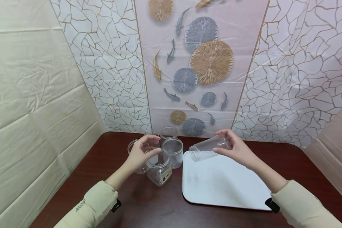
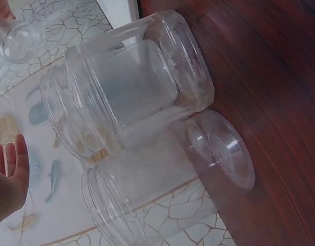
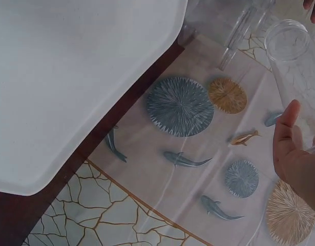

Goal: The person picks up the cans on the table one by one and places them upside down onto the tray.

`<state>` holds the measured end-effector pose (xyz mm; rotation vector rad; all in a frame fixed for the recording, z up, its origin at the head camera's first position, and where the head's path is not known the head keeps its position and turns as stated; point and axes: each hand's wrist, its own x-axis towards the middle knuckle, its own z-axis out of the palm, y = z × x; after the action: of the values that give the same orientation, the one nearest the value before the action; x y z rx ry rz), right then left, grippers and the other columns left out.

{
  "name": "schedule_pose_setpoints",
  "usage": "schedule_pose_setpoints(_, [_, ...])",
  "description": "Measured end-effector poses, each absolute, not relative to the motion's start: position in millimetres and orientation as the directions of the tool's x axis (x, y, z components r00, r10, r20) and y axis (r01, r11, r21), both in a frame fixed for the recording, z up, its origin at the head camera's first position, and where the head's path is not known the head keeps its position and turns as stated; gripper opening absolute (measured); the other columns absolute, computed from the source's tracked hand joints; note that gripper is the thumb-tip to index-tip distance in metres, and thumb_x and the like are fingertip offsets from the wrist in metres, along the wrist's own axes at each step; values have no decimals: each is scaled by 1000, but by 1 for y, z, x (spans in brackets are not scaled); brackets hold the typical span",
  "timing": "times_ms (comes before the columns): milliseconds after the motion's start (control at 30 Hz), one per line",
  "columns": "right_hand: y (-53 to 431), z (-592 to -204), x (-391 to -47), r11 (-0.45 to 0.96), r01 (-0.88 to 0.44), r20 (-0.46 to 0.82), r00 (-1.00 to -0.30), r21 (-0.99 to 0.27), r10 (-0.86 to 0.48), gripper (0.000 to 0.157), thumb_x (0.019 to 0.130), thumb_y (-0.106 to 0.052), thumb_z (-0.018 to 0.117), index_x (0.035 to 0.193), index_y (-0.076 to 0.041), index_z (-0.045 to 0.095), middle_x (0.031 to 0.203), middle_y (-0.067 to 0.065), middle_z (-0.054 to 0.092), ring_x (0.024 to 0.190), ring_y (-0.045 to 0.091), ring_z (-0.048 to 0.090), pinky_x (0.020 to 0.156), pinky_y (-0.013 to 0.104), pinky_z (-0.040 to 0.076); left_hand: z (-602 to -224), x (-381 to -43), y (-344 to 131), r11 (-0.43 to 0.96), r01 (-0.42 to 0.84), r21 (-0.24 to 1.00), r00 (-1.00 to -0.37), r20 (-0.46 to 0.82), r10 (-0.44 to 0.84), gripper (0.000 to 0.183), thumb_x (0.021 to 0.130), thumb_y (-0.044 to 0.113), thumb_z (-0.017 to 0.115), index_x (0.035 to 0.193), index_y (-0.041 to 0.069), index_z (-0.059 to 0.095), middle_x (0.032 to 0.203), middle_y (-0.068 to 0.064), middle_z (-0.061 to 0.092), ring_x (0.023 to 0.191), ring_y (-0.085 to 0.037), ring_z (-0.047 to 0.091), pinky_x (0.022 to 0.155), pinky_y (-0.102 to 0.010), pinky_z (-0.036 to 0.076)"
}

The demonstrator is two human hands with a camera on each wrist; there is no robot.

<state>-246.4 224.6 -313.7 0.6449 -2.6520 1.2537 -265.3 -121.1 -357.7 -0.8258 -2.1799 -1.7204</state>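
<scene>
My right hand (image 1: 236, 148) holds a clear, empty plastic jar (image 1: 208, 148) round its base end. The jar is tilted, its threaded mouth pointing left and down, above the far left part of a white tray (image 1: 228, 185). My left hand (image 1: 141, 151) hovers over a group of open clear jars, thumb and fingers apart with nothing between them. Nearest to it stands a squarish jar (image 1: 156, 176) bearing a small label. Beside that one is another clear jar (image 1: 176, 158). In the left wrist view the left hand (image 2: 11, 179) shows relaxed fingers, apart from the large jar (image 2: 131, 77).
More clear jars, among them a rear one (image 1: 168, 131), stand close together left of the tray. All rest on a dark red-brown table (image 1: 148, 209). A patterned cloth backdrop (image 1: 188, 104) hangs right behind the table's far edge.
</scene>
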Motion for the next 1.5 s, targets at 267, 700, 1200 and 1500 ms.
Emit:
schedule_pose_setpoints(267, [232, -314, -251, 624, -437, 297, -899, -648, -321, 47, 86, -24, 69, 125, -12, 47, 123, 14, 54, 100, 25, 52, 81, 38, 49, -363, -266, -130, 167, 571, 804, -810, 517, 278, 36, 81, 2, 70, 115, 2, 58, 113, -14, 61, 103, -12, 58, 87, -37, 54])
schedule_pose_setpoints(700, [249, -309, -264, 650, -481, 338, -876, -588, -343, 49, 84, -17, 71, 125, -4, 48, 127, 22, 49, 116, 41, 47, 87, 57, 47, -367, -261, -146, 194, 580, 792, -809, 530, 253, 35, 80, 0, 71, 114, 2, 60, 110, -10, 61, 99, -4, 59, 84, -38, 55])
schedule_pose_setpoints(1200, [265, -321, -274, 695, -549, 363, -834, -464, -417, 54, 78, -11, 75, 125, -1, 51, 125, 21, 53, 111, 36, 50, 89, 54, 44, -385, -256, -162, 230, 554, 800, -828, 501, 254, 33, 80, 2, 71, 112, 1, 60, 108, -24, 61, 98, -12, 61, 81, -33, 56])
schedule_pose_setpoints(1500, [286, -318, -281, 747, -527, 294, -849, -407, -439, 55, 79, -16, 75, 126, -3, 51, 125, 22, 53, 114, 41, 49, 89, 59, 43, -380, -257, -172, 263, 558, 787, -827, 503, 249, 34, 79, 1, 72, 112, 1, 61, 103, 3, 62, 94, -8, 60, 79, -29, 56])
